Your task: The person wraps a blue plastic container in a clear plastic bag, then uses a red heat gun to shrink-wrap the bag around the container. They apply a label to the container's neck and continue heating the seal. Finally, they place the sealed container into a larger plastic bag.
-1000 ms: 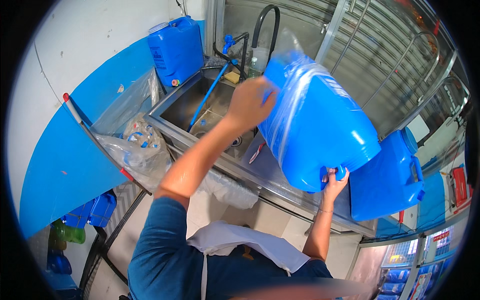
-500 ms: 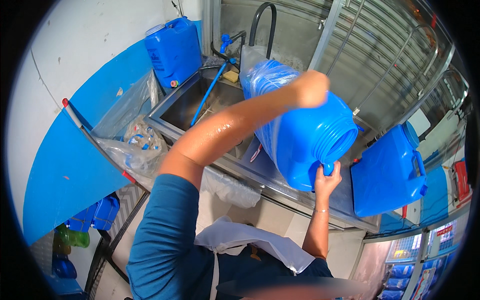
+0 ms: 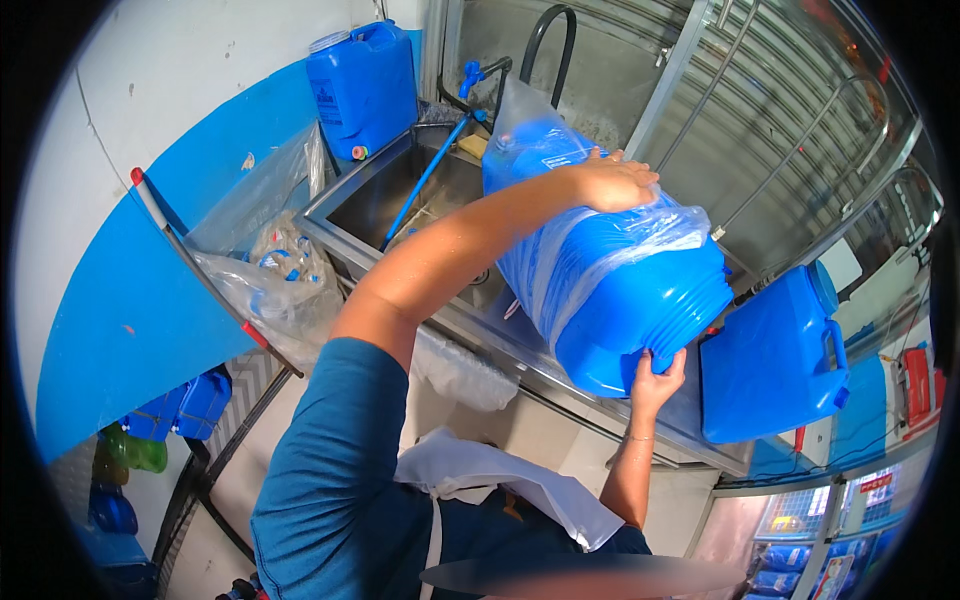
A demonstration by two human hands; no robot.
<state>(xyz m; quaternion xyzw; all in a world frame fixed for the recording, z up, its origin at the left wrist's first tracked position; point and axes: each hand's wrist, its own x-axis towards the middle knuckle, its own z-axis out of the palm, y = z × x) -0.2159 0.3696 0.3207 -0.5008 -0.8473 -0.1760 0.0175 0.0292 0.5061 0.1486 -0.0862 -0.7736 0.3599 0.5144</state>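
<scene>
A big blue water container point(image 3: 625, 335) lies tilted on the sink's edge and counter, its threaded open neck facing right. A clear plastic bag point(image 3: 665, 232) covers much of its body, bunched in folds short of the neck. My left hand point(image 3: 618, 183) rests on the bag over the container's upper side, fingers stretched out. Beneath the neck, my right hand point(image 3: 658, 378) grips the container near its handle, which the fingers mostly hide.
The steel sink point(image 3: 352, 212) is at left, with a blue pipe point(image 3: 425, 182) and a yellow sponge point(image 3: 473, 145). Another blue container point(image 3: 362, 90) stands behind it; a capped one point(image 3: 770, 355) stands right. A clear bag of bottle caps point(image 3: 290, 265) hangs by a rail point(image 3: 200, 265).
The plastic bag now reaches farther along the container toward its neck. My left hand has gone from closed to flat on the bag. The container's mouth has turned farther right.
</scene>
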